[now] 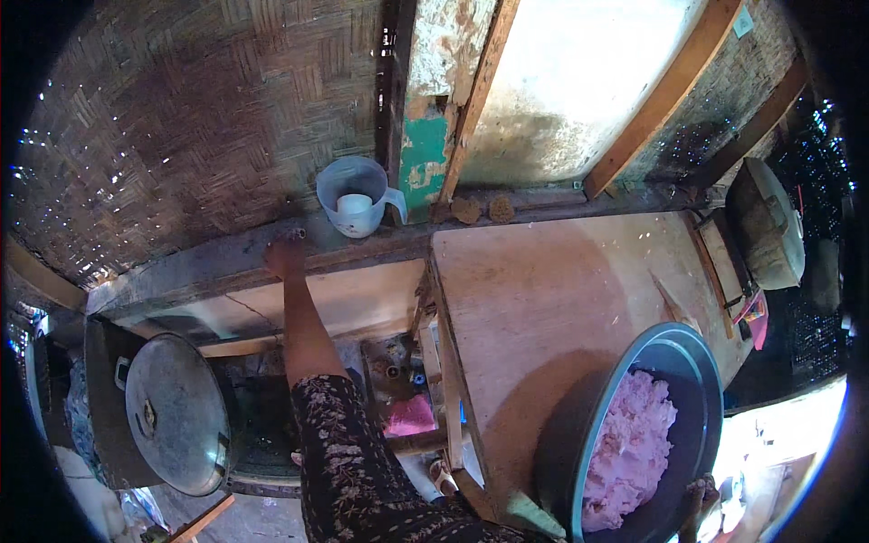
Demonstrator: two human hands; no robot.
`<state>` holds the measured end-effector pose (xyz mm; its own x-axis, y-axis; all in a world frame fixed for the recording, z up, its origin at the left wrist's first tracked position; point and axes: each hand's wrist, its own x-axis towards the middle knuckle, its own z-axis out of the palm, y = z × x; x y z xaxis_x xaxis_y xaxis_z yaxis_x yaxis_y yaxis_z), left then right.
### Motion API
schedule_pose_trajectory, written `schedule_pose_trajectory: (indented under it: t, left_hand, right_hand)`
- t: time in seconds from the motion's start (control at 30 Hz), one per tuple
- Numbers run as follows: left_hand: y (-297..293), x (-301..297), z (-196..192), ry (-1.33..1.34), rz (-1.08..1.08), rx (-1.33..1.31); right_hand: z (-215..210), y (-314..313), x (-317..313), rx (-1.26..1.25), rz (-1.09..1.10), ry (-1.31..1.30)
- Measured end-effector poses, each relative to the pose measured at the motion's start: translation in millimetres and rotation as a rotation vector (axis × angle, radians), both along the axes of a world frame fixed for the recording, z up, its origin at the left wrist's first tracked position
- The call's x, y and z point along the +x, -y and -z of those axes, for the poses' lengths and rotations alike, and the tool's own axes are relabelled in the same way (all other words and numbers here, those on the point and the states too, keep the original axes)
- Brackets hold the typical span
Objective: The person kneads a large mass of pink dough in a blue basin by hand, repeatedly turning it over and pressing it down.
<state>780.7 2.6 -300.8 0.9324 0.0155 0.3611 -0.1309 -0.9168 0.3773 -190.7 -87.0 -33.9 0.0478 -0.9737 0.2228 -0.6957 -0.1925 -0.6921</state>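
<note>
The left hand (283, 256) reaches up to a dark wooden ledge (208, 262), fingers curled against it; a grey jug (358, 195) stands just right. The right hand (699, 500) grips the rim of a basin (697, 362) holding pink dough (629, 448).

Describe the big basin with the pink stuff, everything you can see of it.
The basin is round, wide and dark with a blue-grey rim, probably plastic. It sits at the near right corner of the wooden table, overhanging the edge. A lumpy pale pink mass fills its lower half. The right hand grips its near rim.
</note>
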Motion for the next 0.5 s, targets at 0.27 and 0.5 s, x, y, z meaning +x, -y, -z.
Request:
schedule_pose_trajectory:
  t: [0.27, 0.5]
  left_hand:
    - [1.6, -22.1, -40.7, -0.034, 0.147, 0.09]
    - [-7.3, -45.6, -64.6, 0.062, 0.142, 0.4]
  right_hand:
    - [-2.1, -3.3, -9.4, -0.006, 0.015, -0.01]
    - [0.4, -1.0, -16.3, -0.015, 0.007, -0.006]
